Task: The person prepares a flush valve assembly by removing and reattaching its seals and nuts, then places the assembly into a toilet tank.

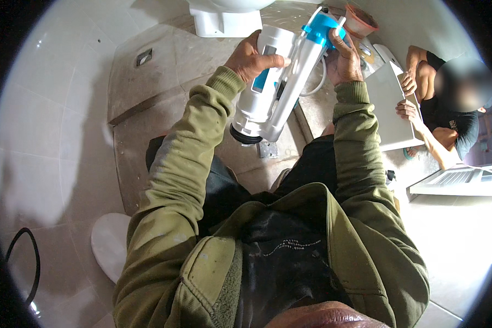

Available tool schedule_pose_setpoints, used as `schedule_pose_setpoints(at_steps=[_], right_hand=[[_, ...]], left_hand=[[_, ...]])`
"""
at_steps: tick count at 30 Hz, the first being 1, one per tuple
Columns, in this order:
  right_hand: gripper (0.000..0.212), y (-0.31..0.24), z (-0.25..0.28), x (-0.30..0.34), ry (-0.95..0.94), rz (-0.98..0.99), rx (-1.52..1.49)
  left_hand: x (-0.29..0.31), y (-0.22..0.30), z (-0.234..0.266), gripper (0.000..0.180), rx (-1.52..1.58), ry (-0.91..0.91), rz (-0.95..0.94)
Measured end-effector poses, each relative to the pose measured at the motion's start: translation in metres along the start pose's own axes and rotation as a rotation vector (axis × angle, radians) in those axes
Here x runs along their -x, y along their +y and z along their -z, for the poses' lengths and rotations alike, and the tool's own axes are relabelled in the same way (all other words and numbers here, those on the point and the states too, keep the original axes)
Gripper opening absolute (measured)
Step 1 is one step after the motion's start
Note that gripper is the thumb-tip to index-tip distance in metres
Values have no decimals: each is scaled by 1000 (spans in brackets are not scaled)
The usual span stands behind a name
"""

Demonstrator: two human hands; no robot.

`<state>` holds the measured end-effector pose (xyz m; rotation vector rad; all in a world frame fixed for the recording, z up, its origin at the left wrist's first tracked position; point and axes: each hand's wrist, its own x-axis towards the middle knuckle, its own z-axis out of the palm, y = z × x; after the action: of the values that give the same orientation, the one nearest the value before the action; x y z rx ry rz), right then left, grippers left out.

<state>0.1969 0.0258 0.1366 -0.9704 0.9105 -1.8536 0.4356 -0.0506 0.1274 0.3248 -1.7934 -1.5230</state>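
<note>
Valve point(261, 82): tilted midair, well right of the floor slab's point(158, 82) left edge.
Left hand point(251, 59): I'm gripping its white body.
Right hand point(346, 57): clasping blue cap point(320, 30).
Risk: uneven twisting might loosen cap, dropping valve.

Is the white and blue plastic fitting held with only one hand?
No, the left hand grips its wide white cylinder while the right hand holds its blue top.
</note>
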Motion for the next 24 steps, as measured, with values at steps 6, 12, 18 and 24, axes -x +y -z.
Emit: schedule_pose_setpoints(at_steps=[6,12,18,24], right_hand=[[60,2,-13,5,192,-231,190],[46,17,-8,-2,121,-305,-50],[50,20,-15,-2,52,-172,-252],[59,10,-11,0,207,-63,-273]], left_hand=[[0,-3,8,80,-37,46,7],[-1,-12,7,75,72,33,70],[-2,-32,0,81,-360,-78,8],[-4,-48,3,110,-102,-10,268]])
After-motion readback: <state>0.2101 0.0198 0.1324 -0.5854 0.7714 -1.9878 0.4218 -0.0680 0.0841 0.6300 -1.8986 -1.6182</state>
